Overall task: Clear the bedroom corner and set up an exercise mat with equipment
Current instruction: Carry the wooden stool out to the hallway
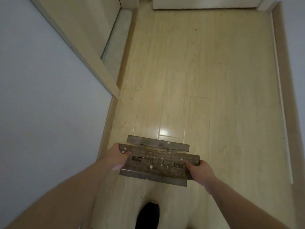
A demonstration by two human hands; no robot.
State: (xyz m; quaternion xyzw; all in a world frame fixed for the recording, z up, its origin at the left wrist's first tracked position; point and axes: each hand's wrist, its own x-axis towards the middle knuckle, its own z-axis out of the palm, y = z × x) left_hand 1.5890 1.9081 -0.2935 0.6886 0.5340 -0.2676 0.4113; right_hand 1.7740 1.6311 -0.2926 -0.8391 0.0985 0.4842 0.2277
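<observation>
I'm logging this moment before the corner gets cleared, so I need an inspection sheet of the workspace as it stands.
Surface: pale wood-look floor, glossy, with a light glare.
Job's things: dark wooden stool, paint-speckled, carried above the floor; no mat or equipment seen.
Clutter: nothing seen.
Grips: left hand holds the stool's left end; right hand holds its right end.
Cables: nothing seen.
Surroundings: white wall on the left, door frame beyond it, dark shoe below.

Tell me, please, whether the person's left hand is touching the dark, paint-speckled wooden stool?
Touching. The head view shows the left hand wrapped around one end of the dark wooden stool, thumb on top; the right hand grips the opposite end.
</observation>
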